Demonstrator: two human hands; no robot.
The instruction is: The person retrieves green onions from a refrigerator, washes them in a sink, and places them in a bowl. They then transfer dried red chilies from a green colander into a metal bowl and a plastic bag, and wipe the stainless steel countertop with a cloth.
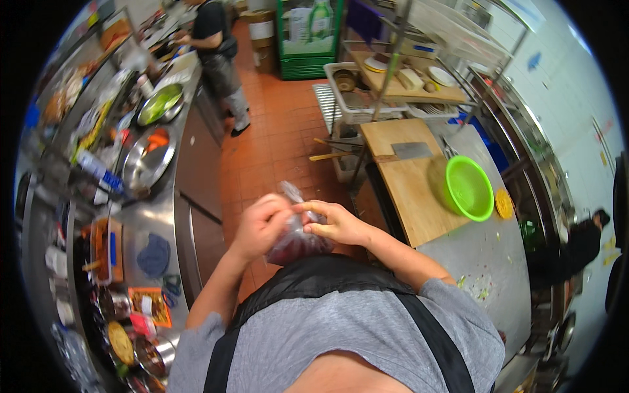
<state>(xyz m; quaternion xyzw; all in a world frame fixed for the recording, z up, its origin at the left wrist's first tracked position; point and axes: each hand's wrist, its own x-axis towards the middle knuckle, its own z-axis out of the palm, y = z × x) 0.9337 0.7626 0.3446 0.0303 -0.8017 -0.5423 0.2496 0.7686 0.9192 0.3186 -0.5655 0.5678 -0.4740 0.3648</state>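
Both my hands are at the gathered neck of a clear plastic bag [298, 240] in front of my apron. Something dark red fills the lower part of the bag; its kind cannot be made out. My left hand [265, 223] pinches the neck from the left, slightly blurred. From the right, my right hand [336, 222] grips the same neck with thumb and fingers. A loose twist of plastic sticks up above the fingers. The bag's underside is partly hidden by the black apron [319, 275].
Left, a steel counter [147, 221] bears metal bowls [150, 164], a blue cloth [154, 255] and scissors [171, 290]. Right, a steel table [454, 250] holds a wooden board [408, 182], cleaver [412, 150] and green basket [469, 189]. A person [216, 54] stands ahead; another person [580, 245] is far right.
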